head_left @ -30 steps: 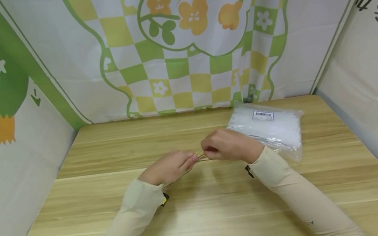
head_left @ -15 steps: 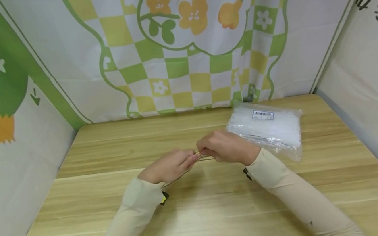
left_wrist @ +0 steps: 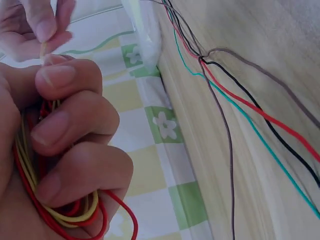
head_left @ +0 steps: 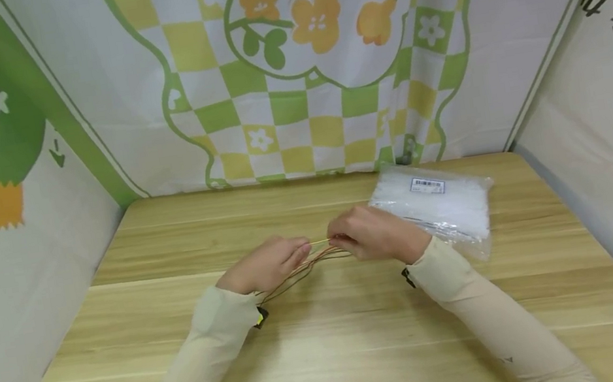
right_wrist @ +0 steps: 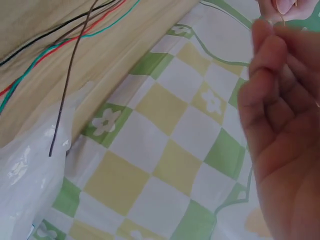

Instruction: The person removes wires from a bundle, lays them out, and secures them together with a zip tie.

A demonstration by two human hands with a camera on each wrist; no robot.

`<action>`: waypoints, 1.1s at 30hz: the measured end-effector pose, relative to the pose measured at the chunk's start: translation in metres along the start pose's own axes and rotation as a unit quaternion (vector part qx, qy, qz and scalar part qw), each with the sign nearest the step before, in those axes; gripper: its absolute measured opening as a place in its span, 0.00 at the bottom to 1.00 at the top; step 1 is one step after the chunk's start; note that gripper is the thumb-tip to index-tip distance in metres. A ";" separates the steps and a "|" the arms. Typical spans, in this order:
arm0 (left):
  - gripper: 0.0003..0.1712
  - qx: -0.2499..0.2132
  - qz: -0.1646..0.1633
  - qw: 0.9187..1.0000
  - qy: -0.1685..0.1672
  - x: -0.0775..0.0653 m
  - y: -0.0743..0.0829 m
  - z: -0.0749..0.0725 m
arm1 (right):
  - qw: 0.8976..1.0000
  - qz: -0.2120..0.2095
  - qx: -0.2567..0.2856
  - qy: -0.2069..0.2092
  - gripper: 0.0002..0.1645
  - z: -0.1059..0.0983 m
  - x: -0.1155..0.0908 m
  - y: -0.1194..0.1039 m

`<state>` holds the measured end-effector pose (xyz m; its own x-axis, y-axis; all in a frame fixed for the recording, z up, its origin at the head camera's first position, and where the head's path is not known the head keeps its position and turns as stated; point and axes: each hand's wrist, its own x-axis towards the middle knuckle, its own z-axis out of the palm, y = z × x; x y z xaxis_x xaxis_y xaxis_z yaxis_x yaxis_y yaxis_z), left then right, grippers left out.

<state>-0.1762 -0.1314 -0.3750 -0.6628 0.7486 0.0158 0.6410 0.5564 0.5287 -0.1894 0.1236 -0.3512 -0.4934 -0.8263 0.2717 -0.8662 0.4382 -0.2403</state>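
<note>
Left hand (head_left: 266, 264) curled palm-in, fingers wrapped round looped red cord (left_wrist: 134, 221) and yellow cord (head_left: 319, 241). Right hand (head_left: 372, 231) faced it, fingers pinching yellow cord, straight between hands above tabletop (head_left: 331, 359); knuckles hid exact hold. Plastic bag (head_left: 460, 207) lay beyond right hand, barcode label (head_left: 427, 185) too small to read.

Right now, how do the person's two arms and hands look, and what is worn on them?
The left hand and right hand are bare. The long, cream, fabric left sleeve matches the right sleeve, which bears a small dark mark. A small black-and-yellow object shows beside the left cuff, a small black object beside the right cuff.
</note>
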 end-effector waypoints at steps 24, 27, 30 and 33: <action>0.22 -0.050 0.008 0.999 0.002 -0.021 -0.004 -0.011 | 0.998 0.016 -0.063 0.021 0.20 -0.014 -0.019 0.020; 0.22 -0.056 -0.012 0.998 0.007 -0.023 -0.001 -0.013 | 0.998 0.016 -0.060 0.020 0.20 -0.014 -0.019 0.020; 0.21 -0.047 -0.019 0.999 0.014 -0.024 0.001 -0.016 | 0.998 0.009 -0.061 0.026 0.20 -0.015 -0.017 0.018; 0.20 -0.034 -0.005 0.999 0.016 -0.024 0.003 -0.017 | 0.998 0.005 -0.052 0.031 0.21 -0.016 -0.017 0.018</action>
<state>-0.1653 -0.1537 -0.3594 -0.6809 0.7314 0.0365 0.6081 0.5369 0.5848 -0.1974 0.1513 -0.3448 -0.5031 -0.7997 0.3277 -0.8632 0.4833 -0.1458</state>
